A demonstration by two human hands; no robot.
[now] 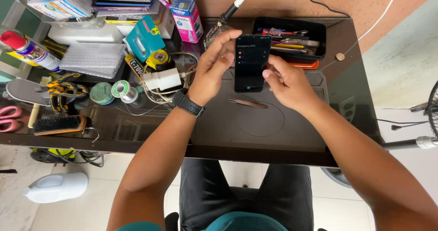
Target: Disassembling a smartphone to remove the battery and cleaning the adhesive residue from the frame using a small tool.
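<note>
Both hands, left hand point(213, 69), right hand point(286, 82), gripping dark smartphone point(252, 63), tweezers point(248, 103) below

Dark counter point(346, 98) carries grey work mat point(260, 126); tweezers point(248, 104) lie on mat. Black tray point(319, 30) with pens and small tools at back. Left side: white charger point(162, 80), solder spool point(121, 89), yellow tape measure point(159, 60), wooden brush point(57, 124), spray can point(27, 48), pink scissors point(9, 118). Soldering iron point(235, 5) leans behind. White jug point(57, 186) on floor.
</note>
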